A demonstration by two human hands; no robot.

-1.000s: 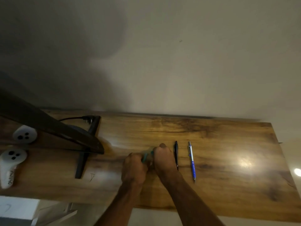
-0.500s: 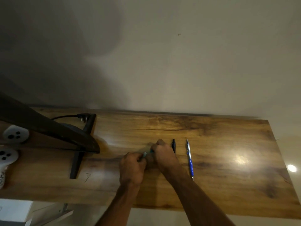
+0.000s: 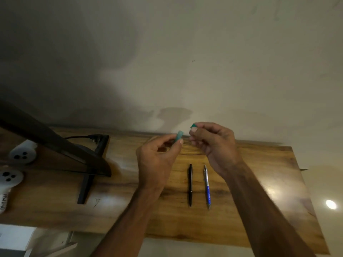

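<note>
The left hand [image 3: 157, 160] pinches a teal tube [image 3: 179, 136] by its fingertips. The right hand [image 3: 213, 143], at its 3 o'clock, pinches a smaller teal piece [image 3: 193, 125], mostly hidden. Both are held above the counter [image 3: 269, 164], just apart. So slight a grip could let either piece slip and roll off the counter.

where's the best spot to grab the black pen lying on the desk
I'd pinch the black pen at mid-barrel, coming straight down from above. It lies flat, pointing toward the wall, with bare desk on its left and a gap to the blue pen on its right, so there is room either side.
</note>
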